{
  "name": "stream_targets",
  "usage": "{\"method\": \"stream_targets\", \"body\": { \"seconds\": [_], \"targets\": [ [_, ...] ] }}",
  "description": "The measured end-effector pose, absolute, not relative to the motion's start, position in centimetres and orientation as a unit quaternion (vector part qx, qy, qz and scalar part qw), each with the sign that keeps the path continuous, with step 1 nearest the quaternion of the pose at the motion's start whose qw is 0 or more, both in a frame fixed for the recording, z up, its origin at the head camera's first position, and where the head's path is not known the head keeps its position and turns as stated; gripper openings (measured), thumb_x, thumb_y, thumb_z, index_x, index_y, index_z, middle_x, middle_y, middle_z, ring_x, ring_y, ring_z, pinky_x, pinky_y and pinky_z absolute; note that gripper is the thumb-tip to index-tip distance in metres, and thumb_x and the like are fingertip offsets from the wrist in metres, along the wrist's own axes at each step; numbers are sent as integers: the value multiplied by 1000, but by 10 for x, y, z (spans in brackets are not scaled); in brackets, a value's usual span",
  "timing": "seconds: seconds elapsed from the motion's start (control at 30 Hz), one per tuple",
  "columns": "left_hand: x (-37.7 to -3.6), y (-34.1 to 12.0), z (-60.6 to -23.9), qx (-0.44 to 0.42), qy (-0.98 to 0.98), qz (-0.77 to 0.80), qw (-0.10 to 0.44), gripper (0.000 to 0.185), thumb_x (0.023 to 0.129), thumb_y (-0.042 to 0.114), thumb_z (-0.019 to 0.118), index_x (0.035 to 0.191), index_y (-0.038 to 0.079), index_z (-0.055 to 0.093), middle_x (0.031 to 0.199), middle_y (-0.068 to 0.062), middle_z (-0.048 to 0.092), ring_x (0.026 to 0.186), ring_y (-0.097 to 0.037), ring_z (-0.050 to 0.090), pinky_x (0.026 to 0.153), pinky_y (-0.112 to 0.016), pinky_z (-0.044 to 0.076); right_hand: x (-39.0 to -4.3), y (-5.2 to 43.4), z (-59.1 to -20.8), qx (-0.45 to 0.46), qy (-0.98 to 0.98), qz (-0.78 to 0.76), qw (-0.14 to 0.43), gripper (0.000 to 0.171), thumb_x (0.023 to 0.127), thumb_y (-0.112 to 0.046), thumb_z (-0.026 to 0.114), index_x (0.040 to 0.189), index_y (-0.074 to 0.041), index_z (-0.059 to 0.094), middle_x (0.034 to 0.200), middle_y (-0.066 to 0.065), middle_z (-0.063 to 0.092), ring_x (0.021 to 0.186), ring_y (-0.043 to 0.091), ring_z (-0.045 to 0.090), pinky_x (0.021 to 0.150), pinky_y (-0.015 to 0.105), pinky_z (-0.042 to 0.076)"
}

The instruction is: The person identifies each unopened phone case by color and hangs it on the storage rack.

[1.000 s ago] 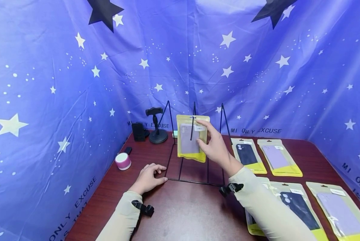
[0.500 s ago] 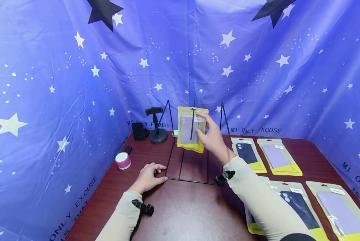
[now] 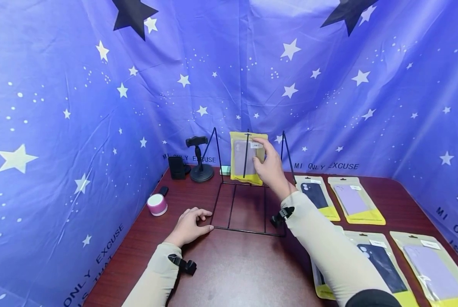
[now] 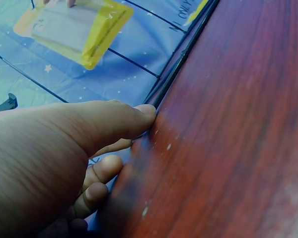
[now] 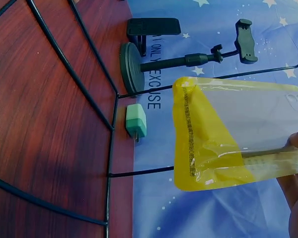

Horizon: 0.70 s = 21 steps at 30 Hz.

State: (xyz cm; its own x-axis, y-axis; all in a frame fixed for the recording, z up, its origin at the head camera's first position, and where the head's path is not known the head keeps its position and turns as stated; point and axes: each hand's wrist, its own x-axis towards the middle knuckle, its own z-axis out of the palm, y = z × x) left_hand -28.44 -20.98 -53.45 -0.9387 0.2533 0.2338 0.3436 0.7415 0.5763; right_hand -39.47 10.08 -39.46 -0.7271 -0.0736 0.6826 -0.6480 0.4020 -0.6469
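Note:
A lilac phone case in a clear and yellow pouch (image 3: 239, 158) is upright at the middle of a black wire rack (image 3: 248, 231). The rack's middle prong crosses in front of the pouch, from the hang hole at its top down over the case. My right hand (image 3: 270, 168) pinches the pouch's right side between thumb and fingers; the right wrist view shows the pouch's yellow lower end (image 5: 198, 148). At the rack's front left corner, my left hand (image 3: 188, 227) holds the wire, its thumb (image 4: 145, 116) pressed on the end of the front bar.
Several more pouched phone cases, dark (image 3: 315, 196) and lilac (image 3: 349, 199), lie on the table to the right. Behind and left of the rack stand a black phone holder (image 3: 201, 170) and a pink and white jar (image 3: 157, 205). A mint-green charger plug (image 5: 136, 120) sits behind the rack.
My right hand has moved the pouch up and back, farther along the middle prong. The left hand has kept its place at the rack's corner.

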Motion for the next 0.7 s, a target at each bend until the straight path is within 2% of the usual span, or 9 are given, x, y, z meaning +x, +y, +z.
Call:
{"method": "stream_targets", "body": {
  "seconds": [0.1, 0.13, 0.23, 0.3, 0.43, 0.5, 0.57, 0.7],
  "targets": [
    [-285, -210, -535, -161, -930, -322, 70, 40, 83, 34, 90, 119, 22, 77, 92, 10, 58, 92, -14, 52, 90, -43, 39, -397, 100, -396, 236, -785, 492, 293, 68, 85, 12, 69, 144, -18, 59, 141, 8, 59, 115, 26, 59, 99, 47, 46],
    [-285, -210, -535, -160, -931, -321, 71, 40, 83, 34, 90, 119, 22, 77, 92, 10, 58, 92, -14, 52, 90, -43, 39, -398, 100, -397, 239, -784, 491, 295, 67, 84, 13, 69, 144, -17, 60, 140, 10, 59, 125, 26, 55, 105, 48, 43],
    [-286, -210, -536, -160, -931, -321, 71, 40, 82, 35, 90, 118, 23, 77, 92, 10, 58, 93, -13, 52, 90, -43, 39, -400, 100, -399, 242, -782, 491, 297, 66, 82, 14, 69, 141, -14, 61, 136, 14, 59, 123, 28, 55, 103, 48, 43],
    [-286, -210, -536, -161, -931, -321, 70, 40, 83, 36, 90, 118, 23, 77, 92, 10, 58, 93, -13, 52, 90, -43, 39, -400, 100, -399, 239, -784, 490, 298, 66, 82, 14, 69, 141, -14, 61, 134, 14, 59, 115, 28, 56, 97, 46, 45],
    [-286, -210, -537, -161, -929, -324, 75, 40, 83, 37, 90, 118, 24, 76, 92, 11, 58, 93, -13, 52, 89, -43, 39, -399, 102, -400, 233, -788, 490, 292, 68, 83, 13, 69, 142, -17, 61, 132, 12, 58, 87, 27, 51, 75, 41, 45],
    [-286, -210, -537, -160, -929, -324, 74, 40, 83, 37, 90, 118, 24, 76, 92, 11, 58, 93, -13, 52, 89, -44, 39, -399, 103, -400, 236, -788, 491, 287, 69, 83, 13, 69, 144, -18, 60, 133, 12, 57, 84, 26, 48, 71, 39, 43],
    [-286, -210, -537, -159, -930, -324, 73, 40, 83, 37, 90, 118, 24, 76, 92, 11, 57, 93, -13, 52, 89, -43, 39, -397, 104, -399, 241, -788, 492, 283, 69, 83, 13, 70, 145, -18, 59, 133, 12, 56, 87, 25, 49, 72, 38, 43],
    [-286, -211, -538, -159, -930, -322, 74, 40, 83, 36, 90, 118, 24, 76, 91, 11, 57, 93, -13, 51, 89, -43, 39, -396, 106, -400, 253, -786, 493, 275, 70, 83, 12, 70, 146, -16, 59, 137, 13, 55, 108, 27, 52, 86, 44, 44]
  ]
}}
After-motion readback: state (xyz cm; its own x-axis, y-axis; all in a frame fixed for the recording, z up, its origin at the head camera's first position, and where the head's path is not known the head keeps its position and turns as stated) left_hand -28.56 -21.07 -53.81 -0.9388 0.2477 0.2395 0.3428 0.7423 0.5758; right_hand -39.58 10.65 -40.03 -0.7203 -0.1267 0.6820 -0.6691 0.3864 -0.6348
